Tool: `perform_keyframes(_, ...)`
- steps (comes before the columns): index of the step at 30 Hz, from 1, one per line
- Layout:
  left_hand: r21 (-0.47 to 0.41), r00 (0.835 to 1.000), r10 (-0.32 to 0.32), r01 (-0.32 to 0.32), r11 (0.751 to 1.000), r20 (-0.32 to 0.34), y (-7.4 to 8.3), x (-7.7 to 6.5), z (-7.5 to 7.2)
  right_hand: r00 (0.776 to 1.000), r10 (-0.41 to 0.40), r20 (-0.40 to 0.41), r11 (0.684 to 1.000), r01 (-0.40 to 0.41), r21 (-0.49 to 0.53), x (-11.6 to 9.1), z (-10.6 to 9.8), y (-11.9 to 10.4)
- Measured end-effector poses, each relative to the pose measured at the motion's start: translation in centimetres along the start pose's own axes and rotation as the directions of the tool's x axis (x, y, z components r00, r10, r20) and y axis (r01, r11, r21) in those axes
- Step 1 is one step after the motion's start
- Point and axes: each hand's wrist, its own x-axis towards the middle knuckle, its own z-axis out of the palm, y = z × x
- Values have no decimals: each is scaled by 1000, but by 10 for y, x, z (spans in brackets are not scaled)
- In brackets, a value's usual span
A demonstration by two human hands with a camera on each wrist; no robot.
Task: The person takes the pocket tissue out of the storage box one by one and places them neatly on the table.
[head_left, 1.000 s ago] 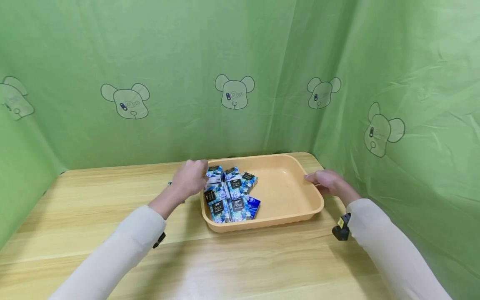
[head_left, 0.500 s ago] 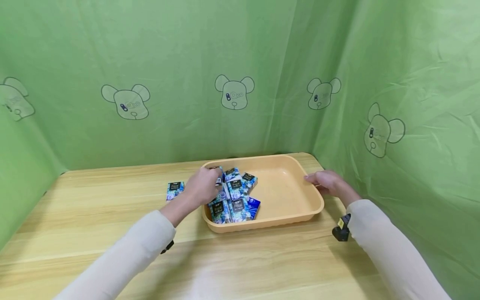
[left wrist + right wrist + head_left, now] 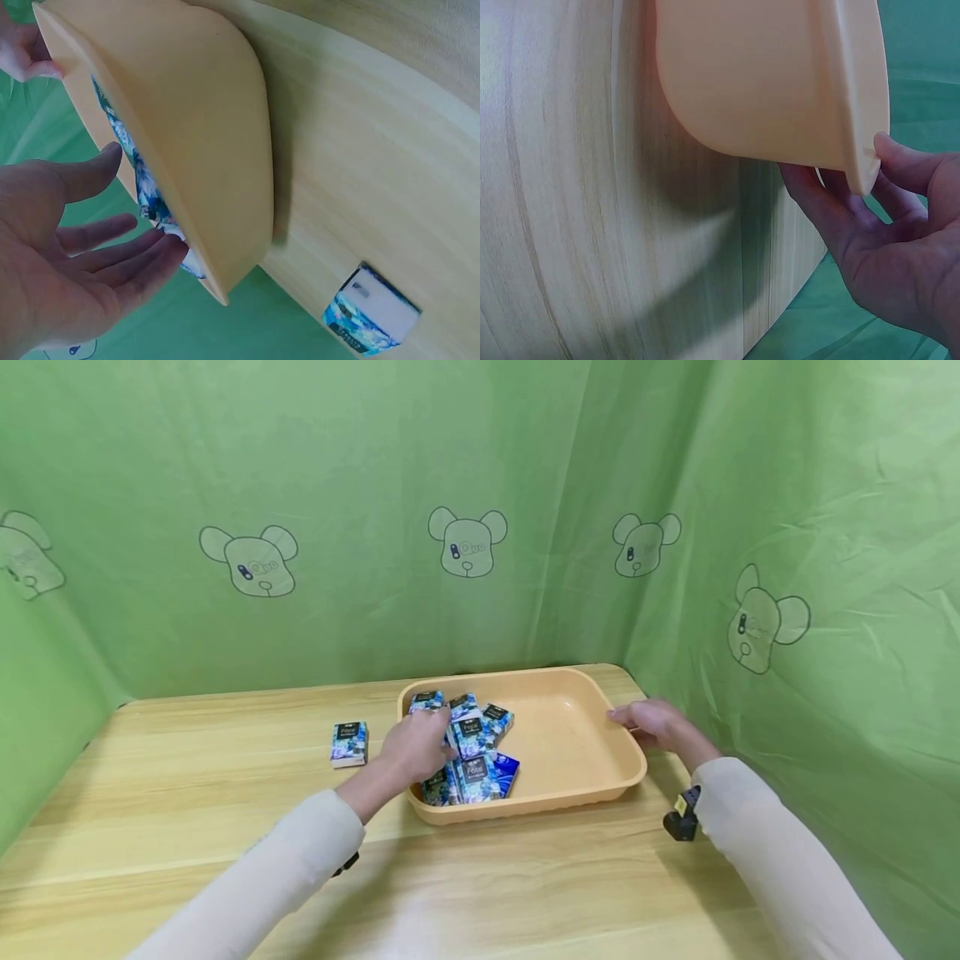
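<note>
Blue floral tissue packs (image 3: 476,777) marked "Face" lie bunched along the left side of a peach plastic tray (image 3: 573,739). Over them is my left hand (image 3: 416,745), covering part of the pile. In the left wrist view this hand (image 3: 82,247) has thumb and fingers spread apart, fingertips right at the packs (image 3: 150,196) by the rim. My right hand (image 3: 654,723) grips the tray's right end; the right wrist view shows its thumb on the rim of the tray (image 3: 780,82), with the fingers (image 3: 817,206) underneath.
One loose tissue pack (image 3: 349,744) lies on the wooden table (image 3: 225,793), left of the tray. A plain blue pack (image 3: 507,770) sits at the pile's front right edge. Green curtains (image 3: 360,527) with bear-head drawings stand behind and at both sides.
My left hand has moved rightward and slightly nearer over the packs, uncovering the loose pack on the table and the back left pack in the tray. The right hand stays on the tray.
</note>
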Motion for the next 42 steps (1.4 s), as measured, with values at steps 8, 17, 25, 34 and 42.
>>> perform_keyframes(8,-2,1000,-22,22,1000,0,-2,1,9,1000,-1,0,1000,1,-8,1,-1,-1)
perform_keyframes(17,40,998,-57,56,998,13,-2,3,15,1000,6,1,1000,-6,2,0,0,1)
perform_keyframes(25,51,996,-82,81,995,26,-1,5,15,1000,3,6,1000,-3,14,2,-1,1)
perform_keyframes(34,-10,998,-65,65,998,23,-1,5,9,1000,-3,6,1000,3,22,3,-2,2)
perform_keyframes(42,-19,1000,-12,12,1000,2,7,3,0,1000,-1,5,1000,1,21,3,-2,2)
